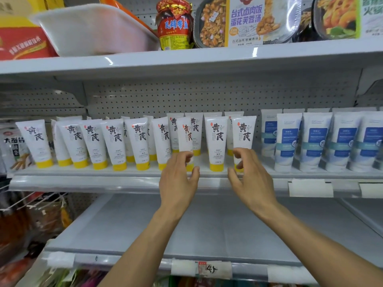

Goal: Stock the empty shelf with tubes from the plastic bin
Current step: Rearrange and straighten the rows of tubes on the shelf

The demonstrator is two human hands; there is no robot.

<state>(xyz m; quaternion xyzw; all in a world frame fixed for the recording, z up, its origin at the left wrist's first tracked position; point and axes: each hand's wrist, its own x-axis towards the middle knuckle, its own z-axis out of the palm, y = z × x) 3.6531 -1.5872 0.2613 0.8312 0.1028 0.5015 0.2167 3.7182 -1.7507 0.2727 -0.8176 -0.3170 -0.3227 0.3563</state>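
Several white tubes with yellow caps (116, 141) stand cap-down in rows on the middle shelf (83, 181). My left hand (178, 179) curls its fingers round the lower end of one front tube (185, 135), which leans slightly. My right hand (248, 179) curls round the base of the rightmost yellow-capped tube (243, 133); its yellow cap shows between thumb and fingers. One tube (216, 141) stands between the two hands. A white plastic bin (93, 30) sits tilted on the top shelf; its inside is hidden.
White tubes with blue labels (315, 141) fill the right of the same shelf. A bare grey shelf (207, 224) lies below my forearms. Jars and boxed meals (244, 21) line the top shelf. Hooks with packets (31, 204) hang at lower left.
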